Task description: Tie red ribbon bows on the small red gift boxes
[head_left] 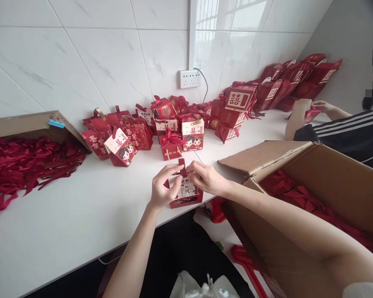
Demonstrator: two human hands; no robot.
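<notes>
A small red gift box (186, 194) with a cartoon couple printed on its front stands near the front edge of the white table (81, 215). My left hand (163, 188) pinches its top from the left, fingers closed on the flap and cord handle. From the right, my right hand (205, 177) pinches the red top tab of the same box. Both hands meet above the box.
Several finished red gift boxes (180, 124) crowd the back of the table by the tiled wall. A heap of red ribbons (21, 165) spills from a tipped carton at left. An open cardboard carton (313, 186) stands at right. Another person's arm (329, 111) reaches toward red bags (298, 78).
</notes>
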